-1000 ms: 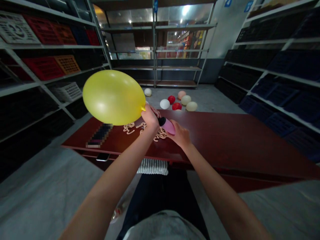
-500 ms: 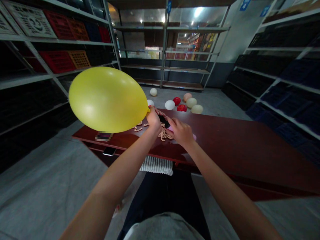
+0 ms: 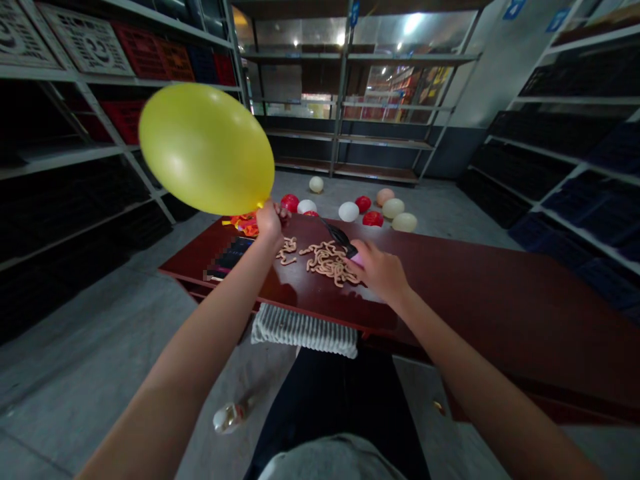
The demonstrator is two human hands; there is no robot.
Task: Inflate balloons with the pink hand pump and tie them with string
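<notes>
My left hand (image 3: 273, 223) is closed on the tied neck of a large, inflated yellow balloon (image 3: 205, 148), which tilts up to the left above the table. My right hand (image 3: 377, 270) grips the pink handle of a black-headed tool (image 3: 340, 237); its dark end points up and to the left, and its exact kind is unclear. Under and beside the tool, a heap of tan curled strips (image 3: 327, 263) lies on the dark red table (image 3: 450, 280). Deflated red and orange balloons (image 3: 243, 225) lie close behind my left wrist.
Several red, white and pale balloons (image 3: 349, 211) rest on the floor beyond the table. A dark flat object (image 3: 233, 257) lies at the table's left. Ribbed grey cloth (image 3: 305, 328) hangs at its front edge. Shelves with crates (image 3: 85, 43) stand around, and a small jar-like item (image 3: 229, 418) is on the floor.
My left hand has moved up and left with the yellow balloon, away from my right hand. The black-headed tool and the tan heap now show more fully.
</notes>
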